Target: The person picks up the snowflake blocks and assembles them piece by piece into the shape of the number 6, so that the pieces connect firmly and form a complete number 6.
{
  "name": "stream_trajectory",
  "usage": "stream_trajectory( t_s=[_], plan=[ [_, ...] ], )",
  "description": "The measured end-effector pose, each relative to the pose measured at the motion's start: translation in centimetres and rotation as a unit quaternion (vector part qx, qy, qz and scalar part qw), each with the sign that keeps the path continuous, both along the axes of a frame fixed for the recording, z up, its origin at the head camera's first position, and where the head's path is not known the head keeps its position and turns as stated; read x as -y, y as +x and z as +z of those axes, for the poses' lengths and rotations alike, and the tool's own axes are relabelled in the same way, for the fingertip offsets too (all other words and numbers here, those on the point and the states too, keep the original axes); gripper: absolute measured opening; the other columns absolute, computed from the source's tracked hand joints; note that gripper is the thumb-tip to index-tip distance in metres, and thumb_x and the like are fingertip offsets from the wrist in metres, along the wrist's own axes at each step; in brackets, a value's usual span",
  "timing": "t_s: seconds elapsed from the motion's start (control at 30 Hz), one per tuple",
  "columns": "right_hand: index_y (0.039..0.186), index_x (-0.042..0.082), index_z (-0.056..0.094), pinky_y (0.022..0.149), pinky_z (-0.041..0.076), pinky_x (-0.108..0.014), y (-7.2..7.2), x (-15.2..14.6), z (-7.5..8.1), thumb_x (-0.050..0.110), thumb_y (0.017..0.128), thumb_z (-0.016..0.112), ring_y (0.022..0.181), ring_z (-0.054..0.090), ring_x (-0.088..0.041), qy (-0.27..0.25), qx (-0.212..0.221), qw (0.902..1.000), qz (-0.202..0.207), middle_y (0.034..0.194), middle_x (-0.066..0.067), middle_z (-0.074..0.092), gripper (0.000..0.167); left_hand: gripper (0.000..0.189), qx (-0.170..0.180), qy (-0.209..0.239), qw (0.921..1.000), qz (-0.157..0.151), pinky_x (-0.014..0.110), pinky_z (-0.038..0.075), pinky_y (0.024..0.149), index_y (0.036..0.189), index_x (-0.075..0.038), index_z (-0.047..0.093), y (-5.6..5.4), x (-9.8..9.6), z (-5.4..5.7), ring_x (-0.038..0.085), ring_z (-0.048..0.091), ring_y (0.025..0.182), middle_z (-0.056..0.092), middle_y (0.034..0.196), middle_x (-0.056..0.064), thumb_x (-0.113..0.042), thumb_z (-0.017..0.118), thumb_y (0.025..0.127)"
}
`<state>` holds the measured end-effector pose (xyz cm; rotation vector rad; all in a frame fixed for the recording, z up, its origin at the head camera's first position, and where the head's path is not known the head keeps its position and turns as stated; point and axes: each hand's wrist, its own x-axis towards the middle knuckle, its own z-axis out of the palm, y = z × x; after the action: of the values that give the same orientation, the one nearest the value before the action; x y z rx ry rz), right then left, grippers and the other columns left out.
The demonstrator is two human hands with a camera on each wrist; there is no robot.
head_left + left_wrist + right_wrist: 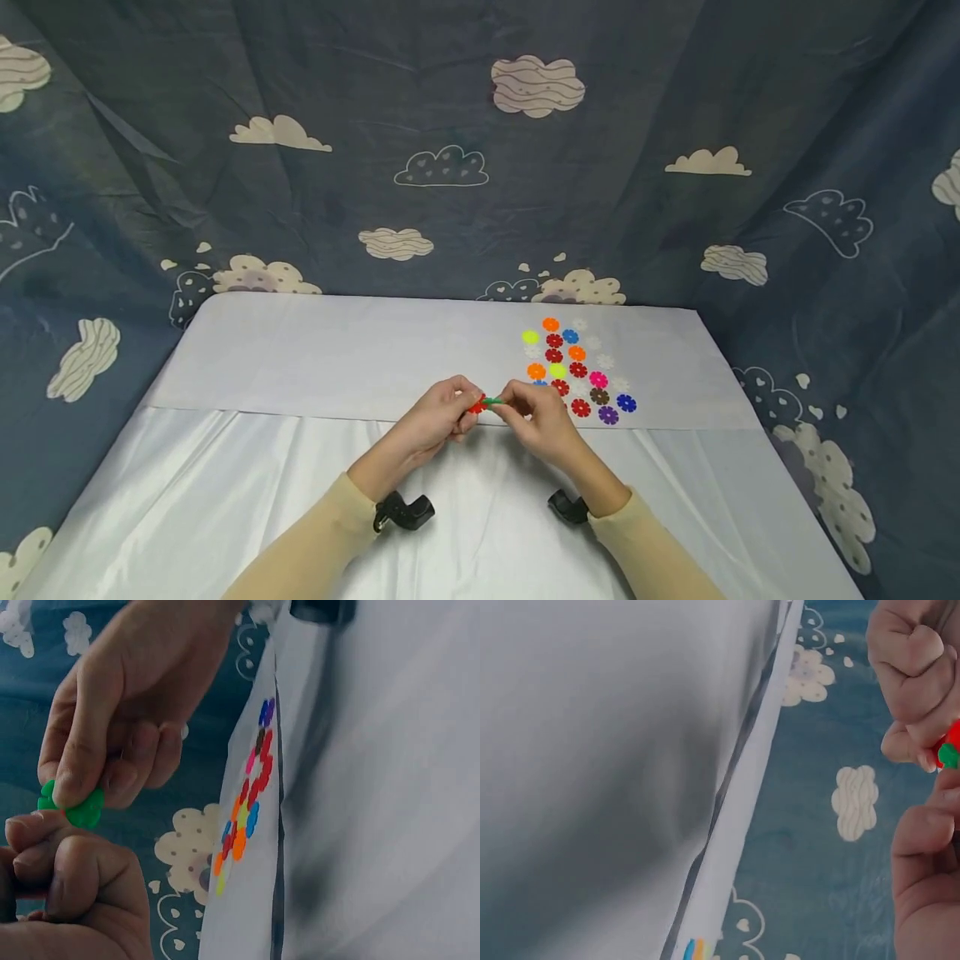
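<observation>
Above the table, both hands meet in front of the body. The left hand (441, 410) pinches a red flower-shaped disc (477, 407) between thumb and fingers. From the other side, the right hand (543, 422) pinches a green flower-shaped disc (86, 811) by thumb and fingertips. Seen edge-on in the head view, the green disc meets the red one at its right side. In the right wrist view, the red disc (953, 736) shows at the frame edge beside the green piece. Fingers cover much of both discs.
Several flower-shaped discs lie spread on the white table (337, 350), right of centre, among them a purple disc (608, 415), a brown disc (599, 396) and an orange disc (551, 324). Pale see-through discs lie among them. A dark cloud-print curtain (450, 100) hangs behind.
</observation>
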<state>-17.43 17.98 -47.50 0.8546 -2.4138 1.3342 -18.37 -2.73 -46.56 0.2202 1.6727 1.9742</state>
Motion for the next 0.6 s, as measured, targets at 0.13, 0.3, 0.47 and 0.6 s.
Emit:
stream_trajectory(
  t_s=[0.13,0.3,0.47,0.6],
  plan=[
    [0.083,0.01,0.067,0.052,0.039,-0.016,0.0,0.1,-0.3,0.001,0.094,0.078,0.061,0.042,0.002,0.023,-0.029,0.9993,0.001,0.067,0.001,0.063,0.018,0.014,-0.002,-0.016,0.9998,0.012,0.023,0.03,0.052,0.105,-0.006,0.05,0.2,-0.3,-0.2,0.008,0.037,0.054,0.046,0.057,-0.005,-0.016,0.046,0.114],
    [0.092,0.008,0.072,0.053,0.043,-0.017,-0.5,-0.5,-0.8,0.004,0.095,0.078,0.062,0.044,0.003,0.043,-0.038,0.9984,-0.001,0.073,-0.002,0.069,0.008,0.02,-0.014,-0.047,0.9987,0.013,0.023,0.032,0.052,0.114,-0.006,0.052,0.3,-0.7,-0.7,0.009,0.04,0.056,0.05,0.062,-0.004,-0.022,0.04,0.116],
    [0.106,0.007,0.078,0.057,0.05,-0.019,-1.1,-1.1,-1.0,0.001,0.097,0.074,0.064,0.05,0.001,0.061,-0.032,0.9976,0.01,0.082,-0.005,0.075,0.011,0.045,-0.04,-0.081,0.9956,-0.024,0.024,0.033,0.053,0.135,-0.013,0.051,0.6,-1.1,-1.1,0.01,0.044,0.059,0.057,0.074,-0.003,-0.047,0.028,0.117],
    [0.114,0.006,0.077,0.06,0.053,-0.019,-0.9,-1.0,-0.7,-0.001,0.096,0.075,0.065,0.054,-0.001,0.071,-0.041,0.9966,0.003,0.088,-0.005,0.078,0.02,0.049,-0.049,-0.084,0.9947,-0.032,0.024,0.032,0.054,0.135,-0.013,0.054,0.7,-1.1,-1.5,0.011,0.044,0.062,0.057,0.081,-0.002,-0.054,0.036,0.114]
  ],
)
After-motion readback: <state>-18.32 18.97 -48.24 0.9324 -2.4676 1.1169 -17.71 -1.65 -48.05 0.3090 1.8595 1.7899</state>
